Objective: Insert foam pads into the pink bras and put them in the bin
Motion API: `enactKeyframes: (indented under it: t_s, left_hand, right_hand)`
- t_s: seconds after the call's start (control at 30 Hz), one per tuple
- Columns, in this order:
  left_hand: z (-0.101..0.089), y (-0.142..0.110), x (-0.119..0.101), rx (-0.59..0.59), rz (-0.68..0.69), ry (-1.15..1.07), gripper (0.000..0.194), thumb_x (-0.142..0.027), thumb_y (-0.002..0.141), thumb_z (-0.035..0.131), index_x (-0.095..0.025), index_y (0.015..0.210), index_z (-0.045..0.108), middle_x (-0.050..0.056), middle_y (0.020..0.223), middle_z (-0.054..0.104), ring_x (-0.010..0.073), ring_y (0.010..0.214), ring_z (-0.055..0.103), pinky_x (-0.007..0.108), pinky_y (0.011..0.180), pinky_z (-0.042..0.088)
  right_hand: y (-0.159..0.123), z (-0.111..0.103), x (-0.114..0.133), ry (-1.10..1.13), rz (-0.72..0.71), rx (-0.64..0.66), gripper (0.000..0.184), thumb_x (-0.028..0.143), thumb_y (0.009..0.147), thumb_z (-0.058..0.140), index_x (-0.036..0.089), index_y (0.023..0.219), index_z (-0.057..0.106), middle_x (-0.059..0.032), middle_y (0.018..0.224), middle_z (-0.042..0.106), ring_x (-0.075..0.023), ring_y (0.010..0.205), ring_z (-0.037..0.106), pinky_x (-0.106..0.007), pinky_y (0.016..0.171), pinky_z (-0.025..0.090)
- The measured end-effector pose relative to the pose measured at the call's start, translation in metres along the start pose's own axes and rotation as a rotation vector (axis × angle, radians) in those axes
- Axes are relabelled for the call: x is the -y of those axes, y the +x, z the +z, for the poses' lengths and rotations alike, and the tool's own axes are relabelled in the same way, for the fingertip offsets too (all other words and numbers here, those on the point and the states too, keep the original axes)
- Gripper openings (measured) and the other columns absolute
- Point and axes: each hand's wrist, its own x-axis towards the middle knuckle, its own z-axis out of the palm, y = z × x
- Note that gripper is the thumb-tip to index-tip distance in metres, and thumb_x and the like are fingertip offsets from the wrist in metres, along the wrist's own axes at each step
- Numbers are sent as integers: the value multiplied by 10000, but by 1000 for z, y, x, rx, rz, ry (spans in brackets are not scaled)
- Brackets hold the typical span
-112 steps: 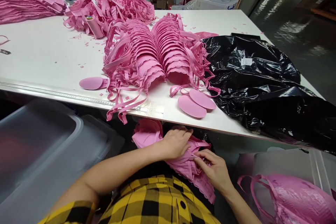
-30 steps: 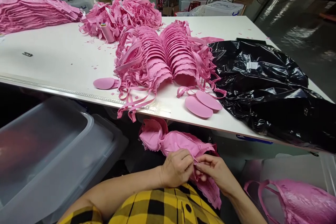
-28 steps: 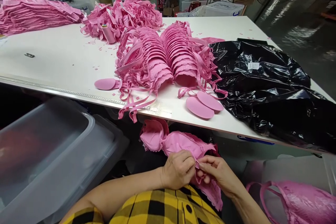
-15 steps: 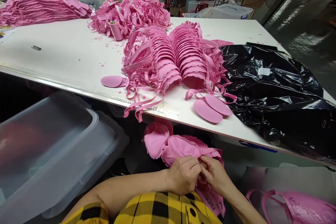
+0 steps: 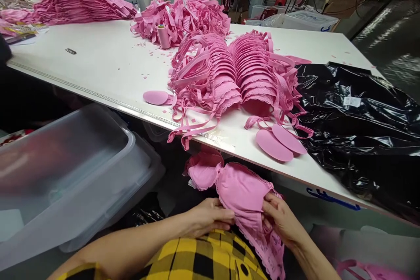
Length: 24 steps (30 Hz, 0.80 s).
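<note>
Pinching the pink lace-edged fabric bra (image 5: 241,188) with my right hand (image 5: 278,216) and its near edge with my left hand (image 5: 208,217), I hold it below the white desk (image 5: 95,63); lifted carelessly, it could snag pink straps (image 5: 185,141) overhanging there.

No writing is readable in your view. The white label (image 5: 352,102) on the black plastic (image 5: 370,129) at your one o'clock is too small, as are the numbers on the ruler (image 5: 144,113) at eleven.

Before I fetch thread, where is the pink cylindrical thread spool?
Head view, left of centre: the pink spool stands on the white table, just in front of the tangled pink strap pile.
</note>
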Motion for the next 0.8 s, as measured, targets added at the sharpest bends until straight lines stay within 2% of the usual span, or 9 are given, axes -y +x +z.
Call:
enactKeyframes:
  t_s: [0.07,0.17,0.3,0.37,0.47,0.57,0.63,0.7,0.8]
  left_hand:
    - [2,6,3,-9,22,-144,382,-281,465,832,-80,705,614,18,639,619,94,576,595,227,624,492]
    - [7,11,7,-88,43,-101,348,-248,433,830,-76,626,598,-7,516,575,76,440,530,210,486,450]
    - [4,7,13,-69,135,133,436,-162,455,792,-107,848,609,-50,517,578,83,399,493,227,436,430]
    - [1,5,15,-34,197,216,551,-141,453,787,-125,968,589,-38,587,617,122,476,551,275,503,484]
    - [0,4,14,-2,348,297,673,-144,421,808,-129,1052,572,52,872,684,225,820,632,382,774,514]
    - [2,5,12,34,406,345,717,-159,409,819,-124,1080,569,107,1106,636,288,1063,556,446,966,412]
    - [3,5,11,56,411,341,711,-175,423,823,-126,1087,572,116,1142,620,300,1093,541,460,986,394]
    - [2,4,9,78,423,327,691,-209,452,824,-132,1093,578,113,1130,628,298,1089,546,451,971,411]
    - [-2,1,8,105,411,328,617,-278,507,809,-122,1066,602,107,1060,658,296,1061,561,434,934,442]
  right_hand:
    - [-1,4,3,-9,14,48,360,433,649,714,160,851,592,23,596,551,-78,408,411,-204,384,357]
    - [-6,10,8,-36,25,108,444,435,622,736,161,942,597,-14,717,605,-102,490,473,-200,399,388]
    - [-14,13,12,-78,93,181,447,429,621,739,152,952,618,4,676,594,-76,443,440,-185,385,385]
    - [-17,14,12,-93,106,217,413,399,627,734,145,937,634,21,624,570,-60,411,396,-172,367,357]
    - [-18,20,12,-124,103,243,342,332,646,699,144,928,653,36,575,548,-51,379,339,-169,350,322]
    - [-18,32,13,-195,39,152,304,312,688,622,158,946,664,4,598,602,-113,429,458,-235,440,440]
    - [-18,37,17,-241,-64,80,315,317,708,586,163,972,663,-41,694,660,-193,633,592,-323,655,519]
    - [-19,35,22,-277,-143,71,318,320,724,582,166,991,658,-72,794,684,-231,826,612,-375,832,484]
    - [-22,23,26,-247,-102,212,344,354,735,605,167,1022,639,-76,835,684,-214,721,621,-365,725,520]
